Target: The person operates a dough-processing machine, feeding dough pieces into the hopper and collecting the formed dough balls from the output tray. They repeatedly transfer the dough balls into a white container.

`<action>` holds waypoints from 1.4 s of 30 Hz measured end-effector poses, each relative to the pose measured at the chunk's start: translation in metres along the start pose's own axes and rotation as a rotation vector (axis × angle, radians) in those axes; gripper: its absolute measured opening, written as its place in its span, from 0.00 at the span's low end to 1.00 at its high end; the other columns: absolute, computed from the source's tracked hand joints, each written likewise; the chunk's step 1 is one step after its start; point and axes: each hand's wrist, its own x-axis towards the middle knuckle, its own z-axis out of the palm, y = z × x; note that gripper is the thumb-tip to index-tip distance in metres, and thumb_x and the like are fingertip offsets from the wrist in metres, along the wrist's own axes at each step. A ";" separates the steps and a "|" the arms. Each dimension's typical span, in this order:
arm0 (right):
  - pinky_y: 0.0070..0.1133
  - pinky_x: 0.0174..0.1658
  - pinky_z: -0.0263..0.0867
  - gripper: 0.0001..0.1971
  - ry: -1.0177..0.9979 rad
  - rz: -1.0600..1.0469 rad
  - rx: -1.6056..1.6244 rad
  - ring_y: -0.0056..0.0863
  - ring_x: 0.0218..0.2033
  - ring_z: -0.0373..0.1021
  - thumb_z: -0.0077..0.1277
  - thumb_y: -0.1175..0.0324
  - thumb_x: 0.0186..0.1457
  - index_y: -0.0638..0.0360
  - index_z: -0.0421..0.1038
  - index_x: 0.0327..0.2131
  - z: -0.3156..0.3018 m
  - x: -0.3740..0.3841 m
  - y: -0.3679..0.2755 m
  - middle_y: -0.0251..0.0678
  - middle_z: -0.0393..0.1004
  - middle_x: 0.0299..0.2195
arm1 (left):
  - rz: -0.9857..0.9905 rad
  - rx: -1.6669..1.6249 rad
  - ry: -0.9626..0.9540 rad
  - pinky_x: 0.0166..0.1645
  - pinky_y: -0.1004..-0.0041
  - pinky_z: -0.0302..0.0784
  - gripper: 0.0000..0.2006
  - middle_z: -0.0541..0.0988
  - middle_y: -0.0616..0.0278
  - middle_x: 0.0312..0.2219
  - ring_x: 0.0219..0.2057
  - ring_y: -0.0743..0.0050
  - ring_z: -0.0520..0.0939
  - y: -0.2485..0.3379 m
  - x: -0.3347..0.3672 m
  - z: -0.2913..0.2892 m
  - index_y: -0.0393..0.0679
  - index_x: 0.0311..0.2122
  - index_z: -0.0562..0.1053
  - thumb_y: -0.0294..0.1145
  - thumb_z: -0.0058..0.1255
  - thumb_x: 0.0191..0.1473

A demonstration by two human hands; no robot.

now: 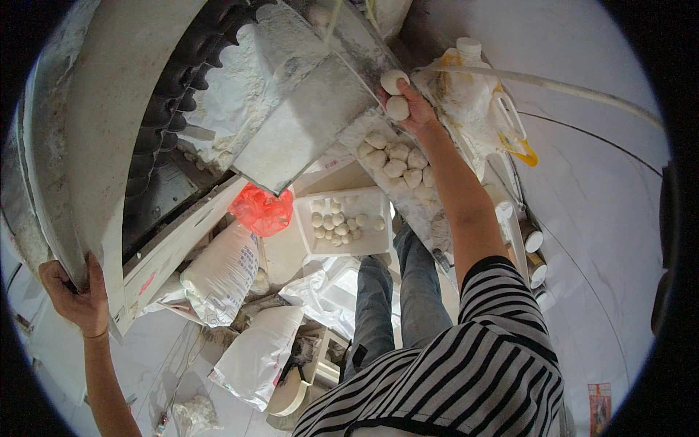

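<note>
My right hand (419, 111) is closed around two round white dough balls, an upper dough ball (394, 81) and a lower dough ball (397, 108). It is held over the far end of a floury board. Lumpy dough pieces (395, 156) lie on that board, under my right forearm. At the far left, my left hand (75, 297) grips the lower edge of a pale curved machine cover (138, 51), thumb on one side and fingers on the other. Beside the cover runs a dark, scalloped machine part (156, 120), next to heaped white flour (229, 84).
A white plastic bin (373, 245) below holds several dough balls. A floured metal plate (309, 120) juts out above it. Near them are a red plastic bag (263, 210), a filled white sack (224, 273) and another white sack (261, 349). A floury jug (466, 95) stands right of my hand.
</note>
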 end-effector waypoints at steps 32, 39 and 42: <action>0.31 0.46 0.72 0.15 0.530 -0.001 -0.095 0.37 0.40 0.73 0.47 0.59 0.61 0.62 0.68 0.43 -0.017 0.028 0.020 0.44 0.75 0.38 | -0.065 -0.037 0.000 0.36 0.74 0.59 0.19 0.56 0.63 0.26 0.29 0.67 0.61 0.002 -0.002 0.000 0.42 0.29 0.58 0.31 0.62 0.47; 0.34 0.45 0.73 0.15 0.120 -0.031 0.210 0.39 0.40 0.72 0.47 0.57 0.61 0.60 0.70 0.33 0.012 0.006 0.001 0.42 0.74 0.33 | -0.044 0.001 -0.027 0.35 0.75 0.58 0.19 0.56 0.64 0.26 0.28 0.69 0.60 -0.001 -0.002 -0.002 0.43 0.30 0.59 0.31 0.62 0.47; 0.32 0.41 0.73 0.16 0.020 -0.002 0.253 0.36 0.36 0.72 0.46 0.56 0.62 0.59 0.69 0.28 0.009 0.005 -0.002 0.39 0.74 0.31 | -0.042 -0.017 -0.001 0.34 0.75 0.60 0.15 0.60 0.65 0.27 0.28 0.71 0.62 -0.002 -0.003 -0.001 0.41 0.31 0.63 0.31 0.60 0.50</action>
